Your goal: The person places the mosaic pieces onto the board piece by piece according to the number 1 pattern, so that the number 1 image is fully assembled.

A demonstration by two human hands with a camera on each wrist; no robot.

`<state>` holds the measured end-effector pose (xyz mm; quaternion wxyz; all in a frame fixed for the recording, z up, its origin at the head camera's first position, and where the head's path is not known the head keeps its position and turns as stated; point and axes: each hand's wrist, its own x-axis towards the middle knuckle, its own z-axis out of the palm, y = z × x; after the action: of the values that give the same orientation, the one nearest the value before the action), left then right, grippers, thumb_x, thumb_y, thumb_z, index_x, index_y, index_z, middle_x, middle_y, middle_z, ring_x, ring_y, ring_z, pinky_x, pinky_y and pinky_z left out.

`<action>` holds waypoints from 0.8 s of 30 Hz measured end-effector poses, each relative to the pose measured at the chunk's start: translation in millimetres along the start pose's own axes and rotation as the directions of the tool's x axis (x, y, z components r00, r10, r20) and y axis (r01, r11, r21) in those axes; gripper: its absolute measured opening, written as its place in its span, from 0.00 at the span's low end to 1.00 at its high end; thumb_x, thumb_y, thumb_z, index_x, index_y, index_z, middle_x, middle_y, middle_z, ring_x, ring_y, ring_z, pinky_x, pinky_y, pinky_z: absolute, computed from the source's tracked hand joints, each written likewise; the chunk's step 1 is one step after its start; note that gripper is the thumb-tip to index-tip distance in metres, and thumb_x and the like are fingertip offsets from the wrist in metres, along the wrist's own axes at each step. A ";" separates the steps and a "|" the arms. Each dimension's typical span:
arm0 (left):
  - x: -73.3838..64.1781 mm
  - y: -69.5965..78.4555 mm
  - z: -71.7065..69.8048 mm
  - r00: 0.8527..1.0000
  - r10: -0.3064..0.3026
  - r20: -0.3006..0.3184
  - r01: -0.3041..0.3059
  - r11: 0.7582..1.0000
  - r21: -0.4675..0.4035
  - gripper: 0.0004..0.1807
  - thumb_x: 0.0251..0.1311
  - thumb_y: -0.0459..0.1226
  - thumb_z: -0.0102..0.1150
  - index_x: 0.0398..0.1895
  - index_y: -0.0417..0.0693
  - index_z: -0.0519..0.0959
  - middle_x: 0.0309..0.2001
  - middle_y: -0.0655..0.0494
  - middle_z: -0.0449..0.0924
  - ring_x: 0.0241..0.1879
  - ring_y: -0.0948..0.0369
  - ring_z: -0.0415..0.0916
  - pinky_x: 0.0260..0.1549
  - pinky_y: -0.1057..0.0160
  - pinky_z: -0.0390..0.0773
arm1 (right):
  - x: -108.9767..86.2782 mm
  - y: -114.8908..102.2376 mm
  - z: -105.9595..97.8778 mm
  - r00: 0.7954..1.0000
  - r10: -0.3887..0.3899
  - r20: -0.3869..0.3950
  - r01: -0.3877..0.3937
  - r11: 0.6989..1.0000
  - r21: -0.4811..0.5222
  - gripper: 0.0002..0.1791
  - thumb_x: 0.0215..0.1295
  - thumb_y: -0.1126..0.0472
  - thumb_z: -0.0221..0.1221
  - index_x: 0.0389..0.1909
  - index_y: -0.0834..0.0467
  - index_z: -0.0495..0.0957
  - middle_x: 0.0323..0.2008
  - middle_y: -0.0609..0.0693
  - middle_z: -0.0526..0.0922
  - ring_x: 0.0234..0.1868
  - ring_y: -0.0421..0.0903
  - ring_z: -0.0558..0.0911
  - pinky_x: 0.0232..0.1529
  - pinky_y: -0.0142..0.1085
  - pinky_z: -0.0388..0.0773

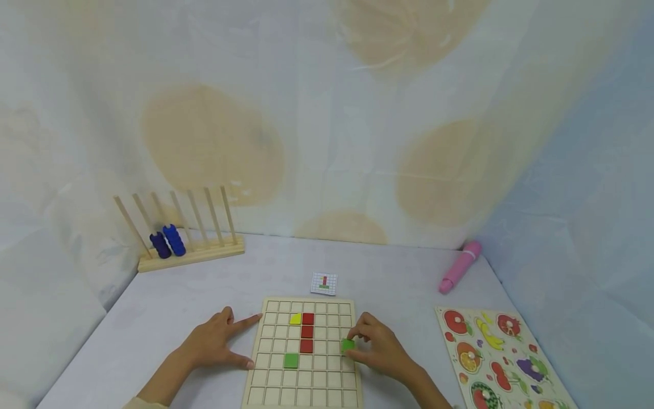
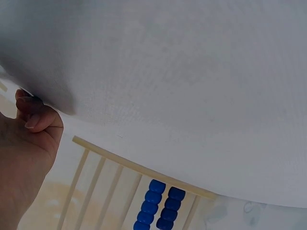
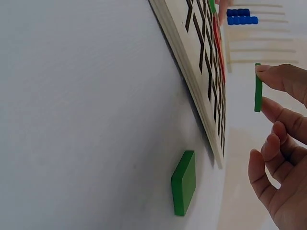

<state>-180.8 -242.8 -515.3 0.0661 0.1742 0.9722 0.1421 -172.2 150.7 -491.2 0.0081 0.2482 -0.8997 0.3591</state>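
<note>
A wooden grid board point(image 1: 276, 378) lies on the table. In its squares sit a column of red tiles point(image 1: 307, 332), a yellow piece point(image 1: 296, 319) with a slanted corner, and a green tile point(image 1: 291, 360). My right hand point(image 1: 379, 347) pinches another green tile point(image 3: 258, 88) between thumb and forefinger, above the board's right side. One more green tile point(image 3: 184, 184) rests on the table beside the board in the right wrist view; the head view does not show it. Stretched index finger and thumb of my left hand point(image 1: 212, 341) touch the board's left edge.
Behind the board lies a small pattern card point(image 1: 324, 283). A wooden peg rack point(image 1: 191, 258) with blue and purple beads stands at the back left. At right are a pink microphone-like object point(image 1: 461, 267) and a fruit puzzle board point(image 1: 493, 352). Cloth walls point(image 1: 327, 142) surround the table.
</note>
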 end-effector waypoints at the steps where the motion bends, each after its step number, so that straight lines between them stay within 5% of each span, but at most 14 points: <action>1: 0.0 0.3 -0.4 1.000 0.000 -0.001 0.000 1.000 -0.002 0.56 0.32 0.79 0.61 0.71 0.77 0.65 0.37 0.58 0.58 0.33 0.63 0.58 0.24 0.65 0.59 | 1.7 -0.9 1.1 1.000 -0.014 0.000 0.014 1.000 0.001 0.11 0.50 0.58 0.75 0.33 0.50 0.84 0.34 0.43 0.73 0.35 0.40 0.73 0.35 0.31 0.73; 24: 0.7 -1.6 1.8 1.000 0.006 -0.002 -0.006 1.000 0.007 0.56 0.32 0.79 0.60 0.72 0.77 0.65 0.37 0.58 0.58 0.32 0.63 0.57 0.24 0.66 0.59 | 26.2 -30.1 34.5 0.988 -0.113 0.103 0.112 0.994 0.016 0.09 0.51 0.59 0.73 0.34 0.53 0.85 0.33 0.43 0.70 0.34 0.34 0.70 0.36 0.26 0.70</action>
<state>-181.6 -243.5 -517.6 0.0639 0.1773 0.9722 0.1389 -175.9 98.1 -492.4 -0.0195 0.3170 -0.8816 0.3492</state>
